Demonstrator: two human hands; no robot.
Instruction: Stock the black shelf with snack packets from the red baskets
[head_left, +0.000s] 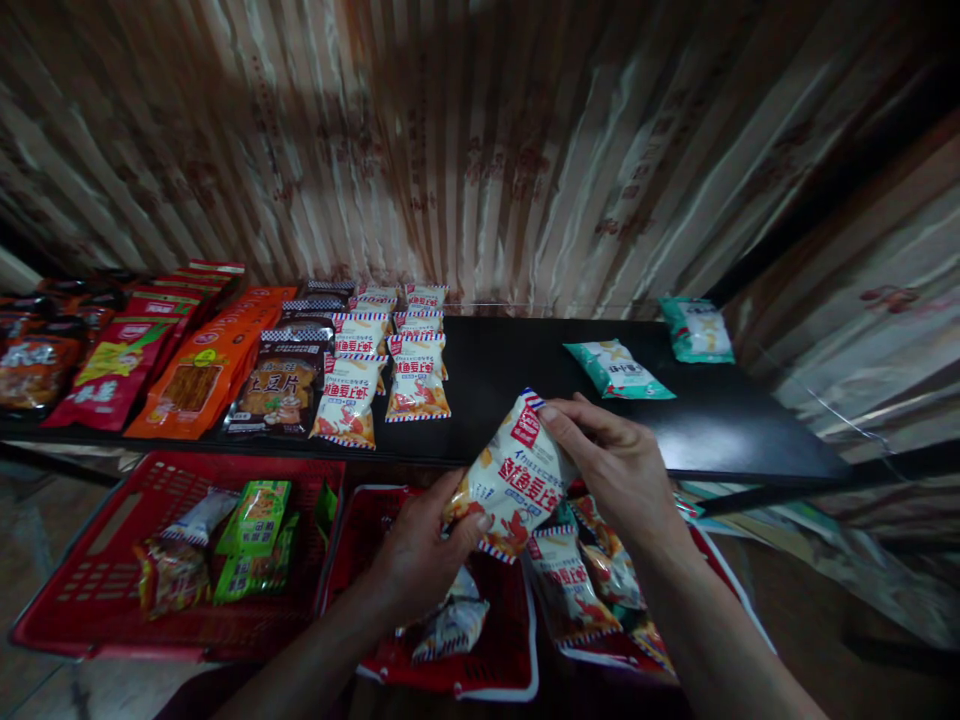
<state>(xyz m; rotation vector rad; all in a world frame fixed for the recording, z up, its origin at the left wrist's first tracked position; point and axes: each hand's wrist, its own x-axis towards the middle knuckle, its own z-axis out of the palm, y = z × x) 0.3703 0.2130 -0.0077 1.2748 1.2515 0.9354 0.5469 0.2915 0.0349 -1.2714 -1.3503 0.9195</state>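
Note:
A white and orange snack bag (pixel 517 480) with red lettering is held tilted between both hands, in front of the black shelf's edge and above the baskets. My left hand (pixel 424 545) grips its lower left side, thumb on the front. At its top right corner my right hand (pixel 611 455) pinches the bag. Matching snack bags (pixel 418 378) stand in two short rows on the black shelf (pixel 510 350), left of the held one. Another matching bag (pixel 570 585) lies below my right hand, in the right-hand red basket.
Left along the shelf are brown potato-chip packs (pixel 281 385), orange packs (pixel 202 375) and red packs (pixel 124 360). Two teal and white bags (pixel 619 370) lie on its right part. A left red basket (pixel 75 600) holds green packets (pixel 259 520); a middle red basket (pixel 510 640) holds several bags. Curtain hangs behind.

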